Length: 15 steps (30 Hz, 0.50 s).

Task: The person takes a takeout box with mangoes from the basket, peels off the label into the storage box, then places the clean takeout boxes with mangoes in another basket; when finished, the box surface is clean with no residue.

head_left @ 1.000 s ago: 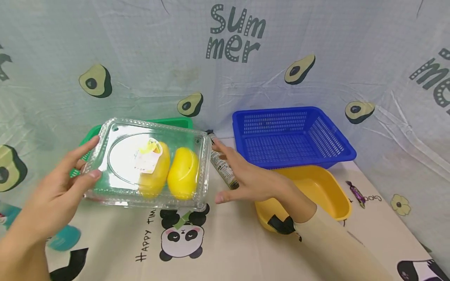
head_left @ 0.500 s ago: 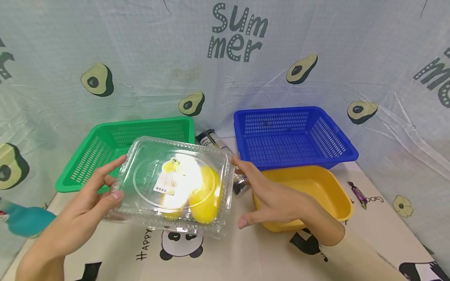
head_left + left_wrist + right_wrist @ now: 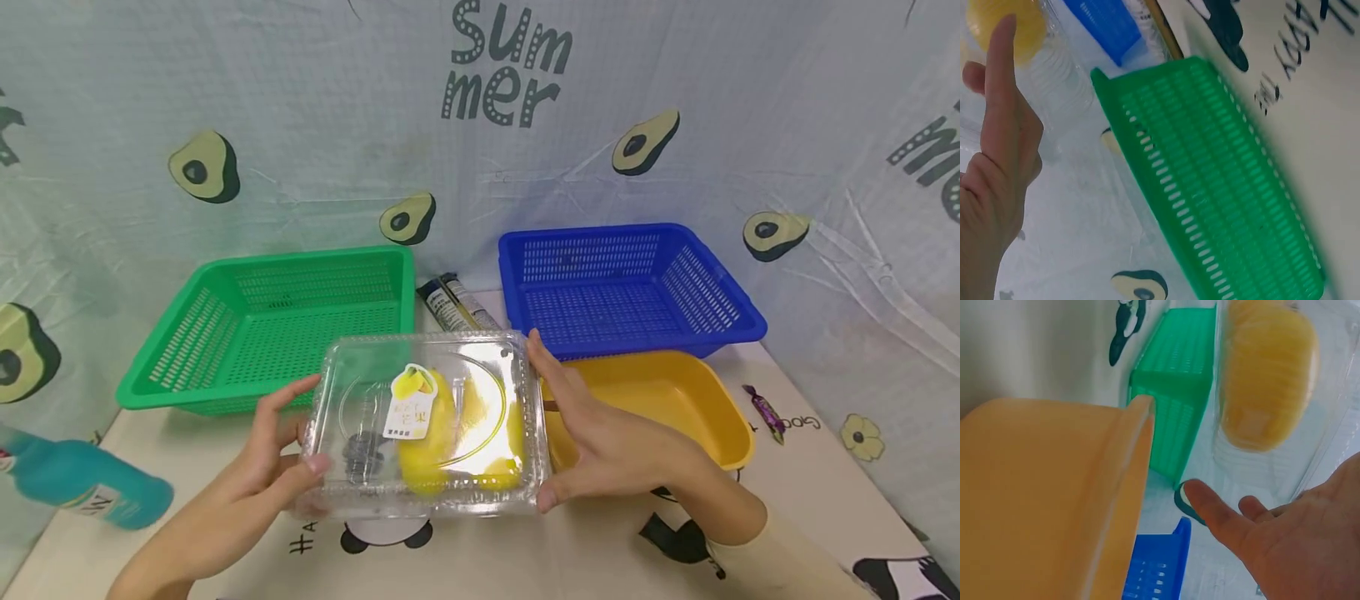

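Note:
A clear plastic clamshell box (image 3: pixel 348 392) hangs above the table, its lid facing up and tilted toward me. Inside it lie two yellow mangoes (image 3: pixel 423 467), partly washed out by glare, under a white label (image 3: pixel 408 404) with a mango picture. My left hand (image 3: pixel 247 483) grips the box's left edge, thumb at the front corner. At the right edge my right hand (image 3: pixel 615 450) holds it, index finger on the far corner and thumb near the front one. The other fingers are partly hidden. In the right wrist view a mango (image 3: pixel 1266 381) shows through the plastic.
A green basket (image 3: pixel 322 346) stands behind on the left, a blue basket (image 3: pixel 592 312) at the back right. A yellow basin (image 3: pixel 660 408) sits before the blue one. Dark-and-white tubes (image 3: pixel 457 304) lie between the baskets. A turquoise bottle (image 3: pixel 90 479) lies left, a purple-wrapped candy (image 3: pixel 763 412) right.
The box has moved right and toward me, its tilt levelling out sideways. My right hand has come onto its right edge. The green basket and the bottle are now more uncovered.

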{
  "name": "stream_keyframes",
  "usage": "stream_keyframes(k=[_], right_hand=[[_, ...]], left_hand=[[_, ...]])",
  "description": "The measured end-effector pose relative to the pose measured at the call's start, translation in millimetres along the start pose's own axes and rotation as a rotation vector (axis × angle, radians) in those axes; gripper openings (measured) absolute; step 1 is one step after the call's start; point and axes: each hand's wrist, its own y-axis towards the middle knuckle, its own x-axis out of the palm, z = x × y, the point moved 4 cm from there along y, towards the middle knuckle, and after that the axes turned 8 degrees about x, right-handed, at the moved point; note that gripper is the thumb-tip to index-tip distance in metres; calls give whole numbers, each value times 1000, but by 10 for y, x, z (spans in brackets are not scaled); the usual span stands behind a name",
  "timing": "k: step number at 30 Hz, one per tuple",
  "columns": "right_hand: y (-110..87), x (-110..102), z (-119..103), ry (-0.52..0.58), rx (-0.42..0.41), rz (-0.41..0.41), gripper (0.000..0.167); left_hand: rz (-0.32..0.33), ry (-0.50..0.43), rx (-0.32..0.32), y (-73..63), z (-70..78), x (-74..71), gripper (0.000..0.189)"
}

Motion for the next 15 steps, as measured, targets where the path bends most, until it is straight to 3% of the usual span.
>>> stream_keyframes(k=[6, 10, 15], right_hand=[[-54, 25, -8, 5, 1, -4, 137], [-87, 39, 7, -11, -16, 5, 138], [-106, 64, 53, -19, -5, -7, 141]], left_hand=[[-8, 30, -143, -70, -66, 74, 72], [-52, 34, -211, -130, -150, 93, 76], [-134, 42, -157, -195, -246, 134, 98]])
